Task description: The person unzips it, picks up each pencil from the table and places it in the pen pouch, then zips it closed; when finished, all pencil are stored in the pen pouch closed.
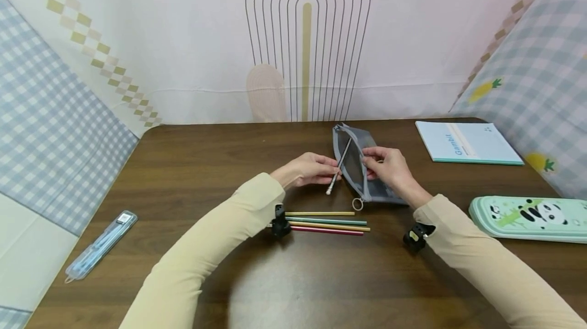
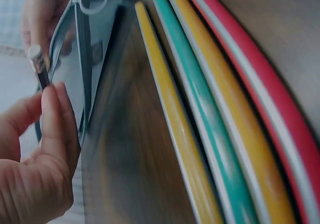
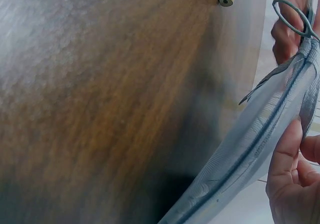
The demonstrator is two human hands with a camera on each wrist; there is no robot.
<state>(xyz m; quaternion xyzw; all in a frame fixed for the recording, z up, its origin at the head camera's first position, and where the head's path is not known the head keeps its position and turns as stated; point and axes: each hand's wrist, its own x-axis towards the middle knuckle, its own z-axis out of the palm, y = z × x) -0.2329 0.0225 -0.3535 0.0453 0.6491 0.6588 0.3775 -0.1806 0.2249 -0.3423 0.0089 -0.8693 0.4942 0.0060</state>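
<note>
Head view. I see the table [image 1: 206,181] run back to the hanging cloth [image 1: 197,38]; its near edge falls outside my frame. Bare wood spreads widest in front of the four loose pencils [image 1: 330,221], yellow, green, yellow and red, and another stretch lies left of the hands. On the right, the notebook [image 1: 468,141] sits near the far corner and the panda case [image 1: 532,217] nearer me, cut by the frame. The slim clear case [image 1: 102,245] lies near the left edge; I see long blue pieces inside.
Grey pouch [image 1: 378,191]: mouth unzipped, facing the left hand [image 1: 312,170], which pinches a pencil [image 1: 334,182] near its eraser end. The pencil slants across the mouth; I cannot tell how deep its far tip sits. The right hand [image 1: 390,166] grips the pouch's near rim. Pouch contents: not readable.

Left wrist view. I confirm fingertips on the pencil just below the metal band. The loose pencils run large past the hand, cut off below.

Right wrist view. Thumb and fingers pinch the pouch rim beside the zip. The ring [image 3: 291,21] partly crosses the left hand. Two pencil ends show, cropped above.
</note>
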